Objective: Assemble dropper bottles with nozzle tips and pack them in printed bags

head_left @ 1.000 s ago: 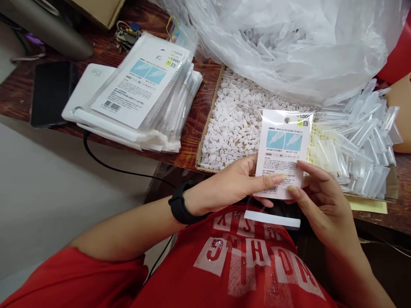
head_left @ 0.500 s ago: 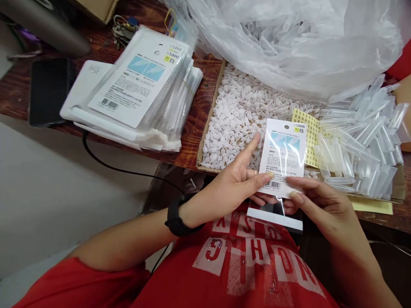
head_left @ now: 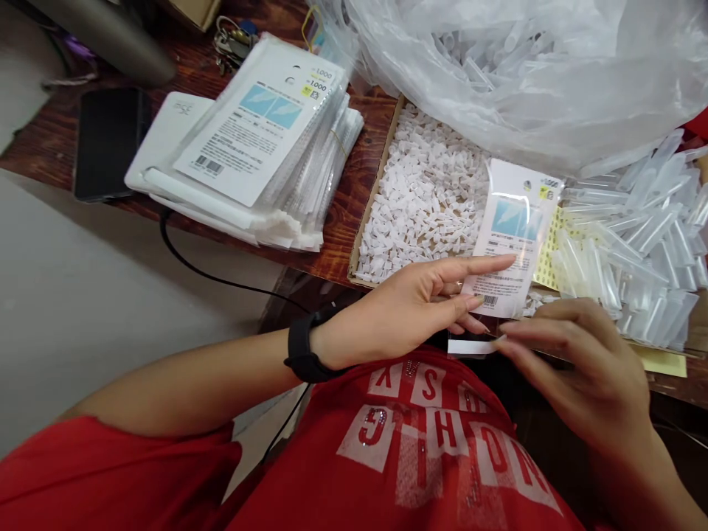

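Two hands, one printed packet (head_left: 515,240): left hand (head_left: 412,310) pinches its lower edge; right hand (head_left: 575,361) pinches flap below. One packet stack (head_left: 259,140), uncounted caps (head_left: 425,199).

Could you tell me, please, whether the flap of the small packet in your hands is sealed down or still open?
Open: the packet's white-striped flap hangs unfolded below it, between left hand and right hand.

A small packing workstation, likely home piecework, is shown. A wooden counter (head_left: 354,184) is crowded with a stack of printed retail sleeves (head_left: 259,140), a cardboard tray (head_left: 368,221) of white caps (head_left: 425,192), loose clear tubes (head_left: 636,243), a bulk plastic bag (head_left: 525,74) and a sticker sheet (head_left: 547,251).
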Action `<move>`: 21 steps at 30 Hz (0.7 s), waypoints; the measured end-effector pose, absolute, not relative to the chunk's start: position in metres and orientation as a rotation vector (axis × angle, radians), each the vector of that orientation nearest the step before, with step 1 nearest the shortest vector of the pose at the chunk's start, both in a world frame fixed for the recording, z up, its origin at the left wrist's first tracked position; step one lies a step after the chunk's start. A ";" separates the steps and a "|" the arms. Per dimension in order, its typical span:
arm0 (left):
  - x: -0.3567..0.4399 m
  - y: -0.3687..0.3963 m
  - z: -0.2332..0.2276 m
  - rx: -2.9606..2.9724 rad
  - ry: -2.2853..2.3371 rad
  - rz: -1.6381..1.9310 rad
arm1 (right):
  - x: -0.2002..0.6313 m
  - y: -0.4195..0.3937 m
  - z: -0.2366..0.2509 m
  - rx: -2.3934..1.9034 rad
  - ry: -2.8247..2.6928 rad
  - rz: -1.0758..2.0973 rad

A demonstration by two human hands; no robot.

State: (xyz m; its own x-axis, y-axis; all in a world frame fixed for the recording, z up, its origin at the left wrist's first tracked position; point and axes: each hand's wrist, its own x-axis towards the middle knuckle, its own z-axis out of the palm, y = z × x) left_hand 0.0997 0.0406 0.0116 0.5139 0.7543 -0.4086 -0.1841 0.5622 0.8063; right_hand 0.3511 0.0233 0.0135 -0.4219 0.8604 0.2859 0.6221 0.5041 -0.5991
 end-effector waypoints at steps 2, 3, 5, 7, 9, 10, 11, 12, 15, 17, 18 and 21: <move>0.102 0.042 0.015 0.845 0.859 0.658 | 0.343 0.024 0.019 -1.031 -2.363 0.494; 0.104 0.042 0.017 0.873 0.863 0.663 | 0.339 0.024 0.021 -0.957 -2.439 0.478; 0.108 0.044 0.020 0.909 0.875 0.668 | 0.332 0.025 0.022 -0.899 -2.533 0.388; 0.110 0.046 0.024 0.908 0.898 0.670 | 0.328 0.027 0.021 -0.893 -2.590 0.274; 0.112 0.049 0.025 0.853 0.923 0.657 | 0.325 0.028 0.023 -0.881 -2.640 0.198; 0.113 0.050 0.026 0.821 0.933 0.642 | 0.325 0.028 0.024 -0.871 -2.661 0.166; 0.113 0.051 0.026 0.796 0.941 0.624 | 0.324 0.028 0.026 -0.862 -2.679 0.142; 0.114 0.051 0.026 0.781 0.946 0.607 | 0.323 0.028 0.027 -0.858 -2.696 0.132; 0.116 0.051 0.028 0.781 0.927 0.586 | 0.322 0.028 0.031 -0.875 -2.742 0.152; 0.117 0.051 0.029 0.778 0.915 0.599 | 0.322 0.029 0.032 -0.878 -2.764 0.138; 0.117 0.051 0.030 0.770 0.914 0.607 | 0.323 0.030 0.032 -0.868 -2.770 0.126; 0.115 0.055 0.029 0.747 0.939 0.650 | 0.328 0.030 0.038 -0.772 -2.742 0.247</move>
